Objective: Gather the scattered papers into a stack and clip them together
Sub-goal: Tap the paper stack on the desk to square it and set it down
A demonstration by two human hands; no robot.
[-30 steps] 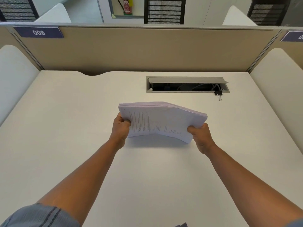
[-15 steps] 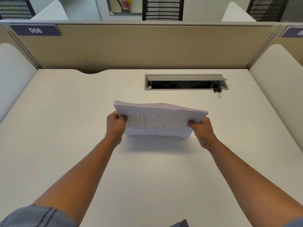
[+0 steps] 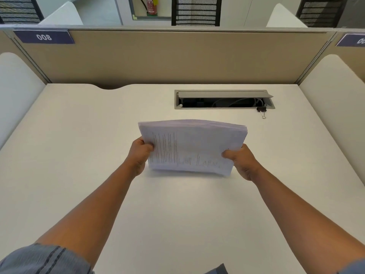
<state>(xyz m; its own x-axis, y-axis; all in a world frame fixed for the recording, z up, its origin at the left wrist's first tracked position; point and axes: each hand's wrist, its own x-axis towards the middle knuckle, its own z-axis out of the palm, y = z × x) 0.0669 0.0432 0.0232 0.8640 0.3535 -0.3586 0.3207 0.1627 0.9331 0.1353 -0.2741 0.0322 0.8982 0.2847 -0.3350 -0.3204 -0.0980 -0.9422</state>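
Stack of papers (image 3: pixel 194 147) now stands steeper on the desk (image 3: pixel 59 155), gripped by left hand (image 3: pixel 139 154) and right hand (image 3: pixel 240 162)

Paper stack (image 3: pixel 194 147) stands mid-desk (image 3: pixel 79 155); binder clip (image 3: pixel 262 111) behind, right.

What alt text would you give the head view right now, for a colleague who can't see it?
Both hands, left hand and right hand, grip the ends of a stack of papers stood on its lower edge on a white desk. A black binder clip lies beyond, by the open cable tray.
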